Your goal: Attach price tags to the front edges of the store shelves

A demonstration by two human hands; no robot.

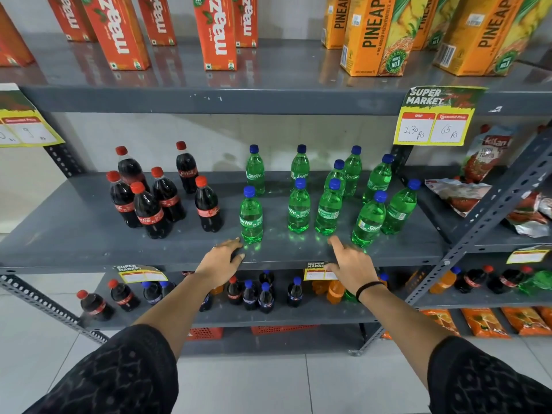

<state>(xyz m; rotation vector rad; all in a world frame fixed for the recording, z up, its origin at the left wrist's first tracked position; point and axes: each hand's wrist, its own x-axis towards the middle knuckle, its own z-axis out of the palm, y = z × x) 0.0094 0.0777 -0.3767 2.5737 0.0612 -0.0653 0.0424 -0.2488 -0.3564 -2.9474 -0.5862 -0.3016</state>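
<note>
A yellow price tag (317,271) hangs on the front edge of the middle grey shelf (89,258), partly hidden under my right hand (352,261). That hand lies over the shelf edge, index finger stretched onto the shelf top, thumb side against the tag. My left hand (222,256) rests flat on the shelf edge just in front of a green Sprite bottle (251,216), fingers spread, holding nothing. Another tag (140,273) hangs further left on the same edge. A large filled-in tag (434,118) hangs from the upper shelf at right.
Cola bottles (155,198) stand at the shelf's left, several Sprite bottles (328,210) at its middle and right. Juice cartons (215,34) fill the top shelf. Sauce pouches (484,162) lie at right. Dark and orange bottles sit on the lower shelf (298,312).
</note>
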